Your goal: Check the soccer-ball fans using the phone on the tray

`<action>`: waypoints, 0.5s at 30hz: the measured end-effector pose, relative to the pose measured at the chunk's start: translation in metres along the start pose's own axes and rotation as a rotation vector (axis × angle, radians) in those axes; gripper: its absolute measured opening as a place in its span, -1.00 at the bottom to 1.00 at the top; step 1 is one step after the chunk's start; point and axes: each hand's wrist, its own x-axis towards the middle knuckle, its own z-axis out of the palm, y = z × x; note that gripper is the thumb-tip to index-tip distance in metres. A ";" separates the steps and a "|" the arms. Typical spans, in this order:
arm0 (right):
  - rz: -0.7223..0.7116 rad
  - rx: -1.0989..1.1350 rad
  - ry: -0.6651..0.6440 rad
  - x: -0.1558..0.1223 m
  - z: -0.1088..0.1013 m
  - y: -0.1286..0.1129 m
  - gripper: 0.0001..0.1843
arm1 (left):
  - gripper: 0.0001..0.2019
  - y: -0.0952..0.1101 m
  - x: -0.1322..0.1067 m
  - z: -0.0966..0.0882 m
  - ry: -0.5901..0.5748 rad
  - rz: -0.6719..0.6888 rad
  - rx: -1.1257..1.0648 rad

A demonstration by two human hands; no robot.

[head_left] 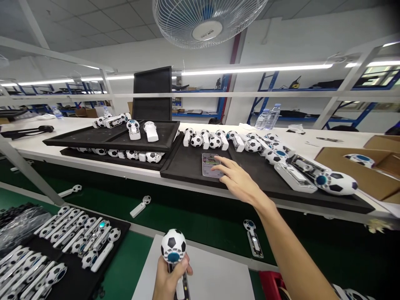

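"So, what's the left hand [168, 283] got?"

"It's closed round the handle of a ball toy [173, 246], ball up, long axis upright."

"And the right hand [239, 181]?"

"Open, holding nothing, and nearer the phone [208, 164]. Its fingertips [218, 167] reach that phone's edge; contact is unclear."

"How many others?"

"One phone. Three loose toys [140, 205] on the green bench [193, 221] nearer than the phone; more than I can count on the black tray [268, 189] beneath it."

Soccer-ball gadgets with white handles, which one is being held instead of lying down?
The black-and-white soccer-ball gadget gripped upright, ball end up, in the left hand. The others lie put down, mostly on black foam trays or the green conveyor belt.
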 end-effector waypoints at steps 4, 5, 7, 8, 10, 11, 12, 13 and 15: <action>-0.019 -0.011 -0.015 0.001 0.000 0.000 -0.55 | -0.53 0.013 0.001 -0.005 -0.021 0.134 0.075; -0.023 -0.003 -0.016 0.001 0.000 0.000 -0.56 | -0.53 0.018 0.002 -0.006 -0.003 0.178 0.100; -0.007 0.039 0.021 0.000 0.001 0.003 -0.56 | -0.51 0.033 0.004 -0.009 0.021 0.222 0.046; 0.010 0.065 0.053 0.000 0.002 0.004 -0.56 | -0.49 0.043 0.006 -0.011 0.028 0.228 -0.026; 0.046 0.099 0.112 0.000 0.003 0.007 -0.57 | -0.52 0.068 0.008 -0.017 0.073 0.305 -0.106; 0.059 0.098 0.129 -0.001 0.004 0.007 -0.57 | -0.56 0.083 0.008 -0.021 0.126 0.384 -0.084; 0.065 0.086 0.132 0.000 0.005 0.008 -0.57 | -0.59 0.100 0.007 -0.024 0.193 0.497 -0.032; 0.066 0.069 0.128 0.000 0.005 0.008 -0.57 | -0.61 0.117 0.006 -0.028 0.254 0.614 0.029; 0.066 0.036 0.119 0.000 0.006 0.007 -0.57 | -0.67 0.151 0.001 -0.036 0.342 0.818 0.064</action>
